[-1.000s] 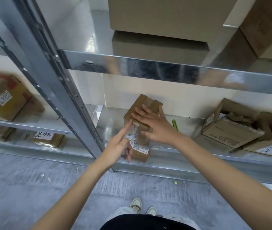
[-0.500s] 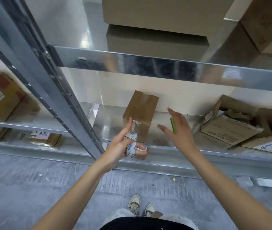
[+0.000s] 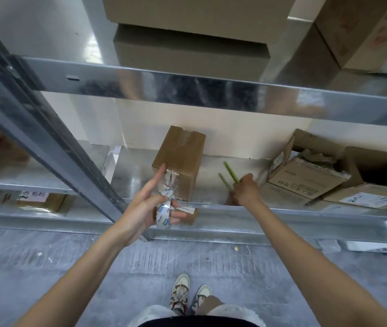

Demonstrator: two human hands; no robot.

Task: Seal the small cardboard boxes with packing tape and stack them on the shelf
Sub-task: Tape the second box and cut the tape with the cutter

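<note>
A small brown cardboard box (image 3: 181, 159) stands upright on the metal shelf (image 3: 211, 192), with clear tape along its top seam. My left hand (image 3: 145, 208) holds a roll of clear packing tape (image 3: 164, 213) just in front of the box; a strip of tape still runs from the roll to the box's near top edge, under my forefinger. My right hand (image 3: 246, 191) is closed on a thin green cutter (image 3: 231, 172) lying on the shelf to the right of the box.
Open, torn cardboard boxes (image 3: 305, 175) sit at the right of the same shelf. Large boxes (image 3: 192, 43) fill the shelf above. A grey upright post (image 3: 53, 142) slants down the left. More labelled boxes (image 3: 39, 199) lie on the left shelving. My feet stand on a grey floor.
My right hand left the top of the box, moved right and closed on the green cutter. My left hand stayed at the box's front edge with the tape roll.
</note>
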